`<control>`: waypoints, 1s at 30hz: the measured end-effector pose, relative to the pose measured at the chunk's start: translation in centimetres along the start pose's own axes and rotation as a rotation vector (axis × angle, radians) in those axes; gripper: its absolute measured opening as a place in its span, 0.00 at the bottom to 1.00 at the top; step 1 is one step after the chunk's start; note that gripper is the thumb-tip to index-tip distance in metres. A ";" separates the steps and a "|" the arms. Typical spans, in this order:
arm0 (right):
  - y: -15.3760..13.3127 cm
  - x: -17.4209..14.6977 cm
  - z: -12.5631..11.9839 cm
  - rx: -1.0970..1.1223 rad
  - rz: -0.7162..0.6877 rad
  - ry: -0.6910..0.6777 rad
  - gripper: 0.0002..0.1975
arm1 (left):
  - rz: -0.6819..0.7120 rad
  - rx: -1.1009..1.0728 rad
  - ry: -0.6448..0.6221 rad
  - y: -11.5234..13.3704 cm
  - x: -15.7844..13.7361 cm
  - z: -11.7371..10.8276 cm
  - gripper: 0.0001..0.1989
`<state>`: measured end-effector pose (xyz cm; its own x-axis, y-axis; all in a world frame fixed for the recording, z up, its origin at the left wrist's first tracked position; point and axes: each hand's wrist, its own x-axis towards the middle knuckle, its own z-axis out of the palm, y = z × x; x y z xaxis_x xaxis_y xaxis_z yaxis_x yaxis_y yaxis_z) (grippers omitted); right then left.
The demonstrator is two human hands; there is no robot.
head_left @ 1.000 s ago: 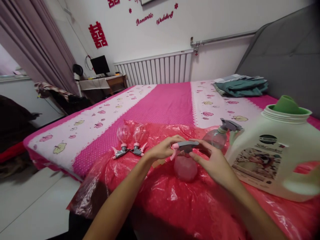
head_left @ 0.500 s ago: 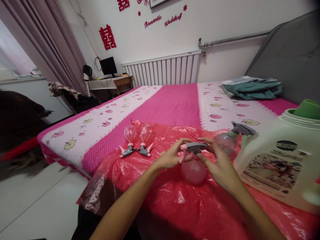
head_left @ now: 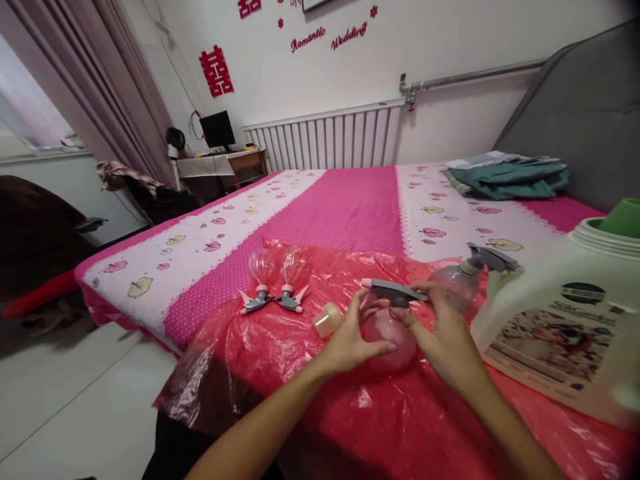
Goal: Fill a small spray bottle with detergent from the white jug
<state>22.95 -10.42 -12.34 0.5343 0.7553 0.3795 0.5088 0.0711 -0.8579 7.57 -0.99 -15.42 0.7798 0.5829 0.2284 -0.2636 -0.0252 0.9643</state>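
Note:
A clear round spray bottle (head_left: 393, 343) with a grey and pink spray head (head_left: 395, 290) stands upright on red plastic sheeting (head_left: 340, 400). My left hand (head_left: 353, 337) is wrapped against the bottle's side, its thumb across the front. At the neck, my right hand (head_left: 435, 323) pinches the spray head from the right. Just left of my left hand lies a cream, see-through cap (head_left: 327, 321). Another spray bottle (head_left: 457, 283) with a grey head is behind my right hand, beside a large white jug (head_left: 560, 320) of pale liquid with a picture label.
Two empty spray bottles (head_left: 275, 267) rest upside down on their heads to the left. Folded green cloth (head_left: 510, 177) lies on the pink patterned bed (head_left: 350, 200). A green cap (head_left: 623, 217) tops the jug. A radiator (head_left: 325, 143) lines the far wall.
My left hand has moved down from the spray head to the bottle's body. The spray head has turned slightly. The cream cap, hidden before, now shows beside my left hand.

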 end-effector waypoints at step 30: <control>0.3 -0.3 1.7 0.252 0.184 0.200 0.35 | 0.074 0.281 0.085 -0.1 -0.2 0.8 0.48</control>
<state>21.82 -9.46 -13.33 0.7357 0.6298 0.2493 0.2224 0.1230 -0.9672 7.88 -1.73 -15.44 0.7106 0.6370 0.2989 -0.1412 -0.2871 0.9475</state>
